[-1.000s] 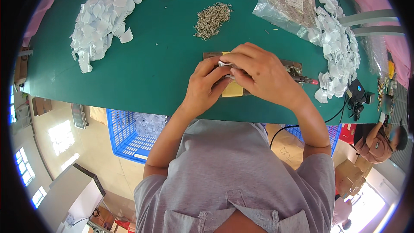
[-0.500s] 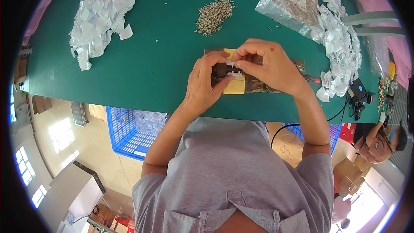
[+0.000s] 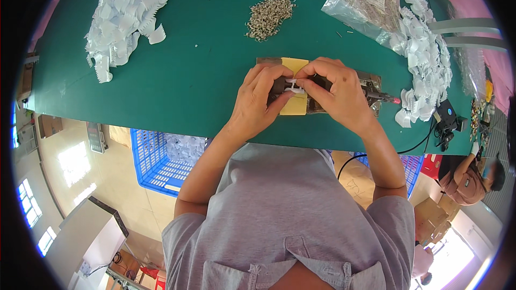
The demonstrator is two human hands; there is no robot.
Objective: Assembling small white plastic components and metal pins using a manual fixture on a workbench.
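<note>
A small white plastic part is pinched between the fingertips of both hands over a brown taped block. My left hand grips it from the left, thumb below and index finger above. From the right, my right hand closes thumb and index finger on its upper side. The fingers hide much of the part, so its exact shape cannot be made out. Beneath lies the brown block, crossed by a yellow band. A tool with a red tip sticks out at the block's right end.
Beyond the hands lies a heap of small metal pieces. White toothed plastic pieces are heaped at the far left, and more at the right. A clear bag lies far right. Below the table edge stands a blue crate.
My right hand has come lower, and its fingertips have closed in on the white part. The two white pieces that showed apart now sit close together between my fingers.
</note>
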